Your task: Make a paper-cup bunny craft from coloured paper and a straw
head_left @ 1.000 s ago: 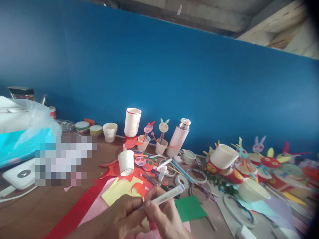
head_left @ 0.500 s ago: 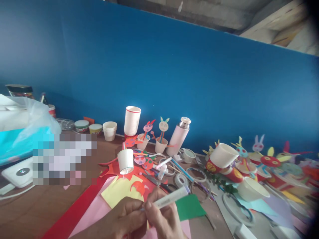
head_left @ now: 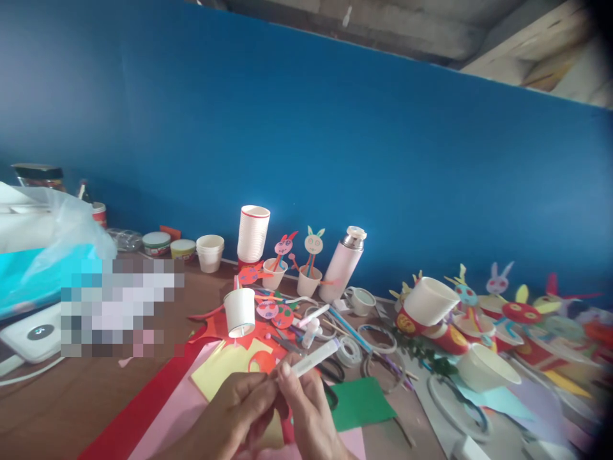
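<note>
My right hand [head_left: 311, 409] is closed around a white marker pen [head_left: 317, 358], which slants up to the right with its bluish end away from me. At the pen's lower end the fingers of my left hand [head_left: 249, 399] are pinched together. What lies between them is hidden. Below both hands are sheets of yellow paper [head_left: 215, 370], pink paper [head_left: 165, 409] and red paper [head_left: 129, 406]. A green sheet [head_left: 364, 402] lies to the right, beside dark scissors handles [head_left: 334, 369]. Past my hands a white paper cup [head_left: 240, 312] stands upside down.
Along the blue wall stand a stack of cups [head_left: 253, 233], rabbit-faced paper figures in cups [head_left: 313, 243] and a pale thermos [head_left: 341, 268]. Tape rolls [head_left: 349, 351] and pipe cleaners lie beyond my hands. More cup figures [head_left: 522, 313] crowd the right. A white power bank [head_left: 33, 335] is at left.
The marker and my right hand have shifted slightly left and up, with the pen tilted more steeply. My left hand has moved slightly left and stays pinched at the pen's lower end.
</note>
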Demonstrator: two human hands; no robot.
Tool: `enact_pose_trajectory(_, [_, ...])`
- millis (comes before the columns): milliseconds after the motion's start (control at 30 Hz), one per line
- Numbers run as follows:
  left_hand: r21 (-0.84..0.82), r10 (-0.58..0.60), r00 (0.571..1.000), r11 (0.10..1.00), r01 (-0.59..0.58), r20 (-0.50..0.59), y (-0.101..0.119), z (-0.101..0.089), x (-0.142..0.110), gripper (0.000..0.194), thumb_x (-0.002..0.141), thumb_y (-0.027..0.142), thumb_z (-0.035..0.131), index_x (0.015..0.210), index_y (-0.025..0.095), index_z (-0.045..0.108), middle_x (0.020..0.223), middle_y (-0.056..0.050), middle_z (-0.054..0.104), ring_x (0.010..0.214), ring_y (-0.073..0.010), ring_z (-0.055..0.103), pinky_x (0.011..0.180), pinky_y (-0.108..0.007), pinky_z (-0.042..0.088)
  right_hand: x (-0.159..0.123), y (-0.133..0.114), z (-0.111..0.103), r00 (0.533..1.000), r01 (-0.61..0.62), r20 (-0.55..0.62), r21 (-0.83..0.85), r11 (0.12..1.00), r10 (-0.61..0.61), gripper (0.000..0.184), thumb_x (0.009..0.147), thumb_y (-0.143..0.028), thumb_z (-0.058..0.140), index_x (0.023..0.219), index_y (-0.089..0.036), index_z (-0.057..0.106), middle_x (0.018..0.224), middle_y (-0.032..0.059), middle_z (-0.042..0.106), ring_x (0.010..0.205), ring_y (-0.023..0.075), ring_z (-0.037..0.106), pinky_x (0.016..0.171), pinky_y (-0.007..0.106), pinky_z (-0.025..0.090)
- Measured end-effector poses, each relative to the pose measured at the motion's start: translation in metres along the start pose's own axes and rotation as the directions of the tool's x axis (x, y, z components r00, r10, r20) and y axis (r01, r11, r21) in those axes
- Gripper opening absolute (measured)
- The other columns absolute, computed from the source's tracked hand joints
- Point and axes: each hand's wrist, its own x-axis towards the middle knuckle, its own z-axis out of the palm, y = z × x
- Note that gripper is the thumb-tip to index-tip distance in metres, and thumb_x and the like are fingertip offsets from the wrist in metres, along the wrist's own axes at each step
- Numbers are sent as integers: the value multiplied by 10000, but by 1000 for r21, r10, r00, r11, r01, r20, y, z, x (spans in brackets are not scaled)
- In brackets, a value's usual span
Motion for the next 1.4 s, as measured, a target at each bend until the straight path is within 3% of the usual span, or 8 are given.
enact_pose_trajectory(267, [-13,56,990,998,-55,133,26,5,-12,546,802,561,383,591,117,620,525,-61,594,502,-126,489,507,-232,353,-11,-4,10,993,-95,-36,291,952,110,435,725,-601,531,708,-171,470,434,-91,383,267,54,370,273,173,307])
enact_pose_trajectory(500, [-36,130,991,991,-129,28,25,13,-15,501,833,493,377,591,115,600,560,-71,610,550,-146,544,552,-247,388,-7,-12,6,994,-104,-15,237,966,111,391,749,-558,520,683,-182,435,419,-96,372,268,41,308,264,159,235])
enact_pose_trajectory(700, [64,78,996,995,-75,-46,22,4,-15,407,818,463,393,657,146,592,651,-21,565,556,-108,453,522,-218,369,16,-43,-33,878,220,-472,250,943,-80,378,793,-446,503,559,-199,337,431,-106,234,369,45,231,384,169,281])
enact_pose_trajectory(833, [54,231,973,972,-229,-17,25,-8,-2,420,809,456,399,577,143,555,642,-40,581,609,-137,515,595,-243,394,17,-30,-33,969,93,-244,208,974,-41,314,817,-424,505,638,-178,429,445,-105,252,389,47,211,398,178,237])
enact_pose_trajectory(967, [177,-2,990,984,27,-140,19,-33,7,325,799,436,407,766,160,574,586,33,502,397,-63,336,414,-195,274,15,-3,-28,991,104,-81,-32,994,-106,285,817,-399,535,687,-148,501,516,-58,406,475,60,315,470,187,273])
enact_pose_trajectory(1067, [434,67,983,901,14,-170,6,-49,9,205,764,318,453,818,177,591,598,32,493,524,-101,433,500,-192,325,18,15,-29,999,40,-20,-34,999,-40,266,795,-406,562,756,-145,526,529,-61,402,474,62,321,457,184,260])
enact_pose_trajectory(1233, [707,209,971,704,-67,-117,-10,-52,11,216,740,217,396,696,192,605,683,-4,584,585,-125,496,546,-206,350,21,28,-35,993,16,-117,-84,996,-25,329,787,-468,535,772,-139,538,530,-43,440,490,87,395,474,199,308])
enact_pose_trajectory(1400, [608,121,977,794,10,-174,-9,-45,12,262,780,328,395,821,203,622,750,-10,607,663,-138,524,605,-208,385,19,30,-37,990,16,-139,-151,988,-37,302,806,-447,515,820,-147,545,581,-26,488,523,93,425,482,192,328])
